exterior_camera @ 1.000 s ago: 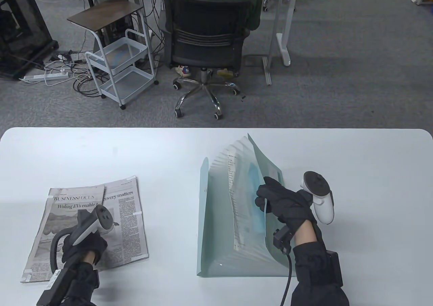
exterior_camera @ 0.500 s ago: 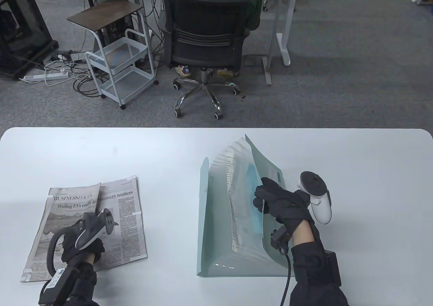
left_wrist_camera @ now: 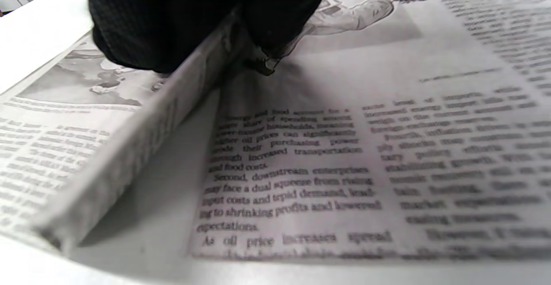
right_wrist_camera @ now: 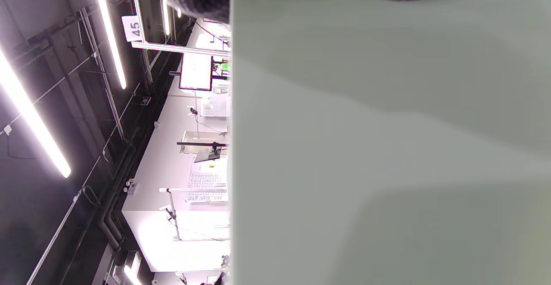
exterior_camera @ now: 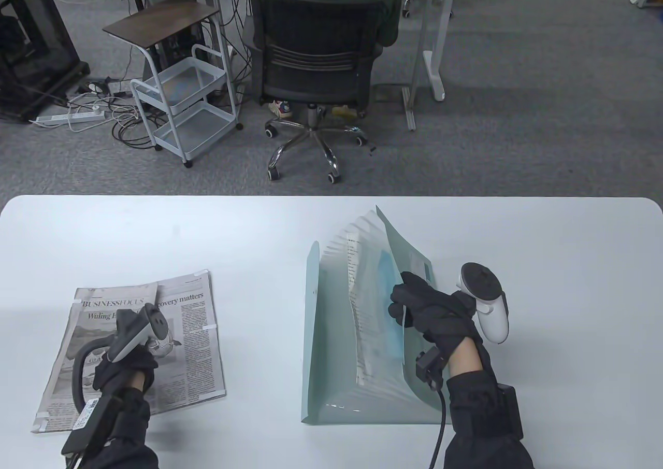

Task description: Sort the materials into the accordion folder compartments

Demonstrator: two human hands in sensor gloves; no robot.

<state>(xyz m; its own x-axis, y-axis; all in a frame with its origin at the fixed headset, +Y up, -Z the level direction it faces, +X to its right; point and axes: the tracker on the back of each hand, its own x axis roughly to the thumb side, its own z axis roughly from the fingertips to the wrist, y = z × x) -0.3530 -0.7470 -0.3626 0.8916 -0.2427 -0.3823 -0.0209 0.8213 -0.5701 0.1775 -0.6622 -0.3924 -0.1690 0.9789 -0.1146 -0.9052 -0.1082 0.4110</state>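
Two newspapers lie at the table's left: a top one headed "BUSINESS FOCUS" [exterior_camera: 96,329] over a second sheet [exterior_camera: 199,344]. My left hand [exterior_camera: 127,363] pinches the top newspaper's right edge; in the left wrist view that folded edge [left_wrist_camera: 142,138] stands raised under my gloved fingers [left_wrist_camera: 172,22]. The pale green accordion folder [exterior_camera: 317,344] stands fanned open at the centre, with a printed sheet [exterior_camera: 357,308] and a blue item [exterior_camera: 389,308] in its pockets. My right hand [exterior_camera: 409,308] grips its front flap [right_wrist_camera: 387,147] and holds it back to the right.
The white table [exterior_camera: 570,282] ends in a far edge beyond the folder. Behind it are a person seated in a black office chair [exterior_camera: 316,70], a white trolley [exterior_camera: 181,106] and cables on the floor.
My left hand shifted slightly up along the top newspaper's edge, which curled up half a second ago and lies flatter now. The right hand and folder flap have barely moved.
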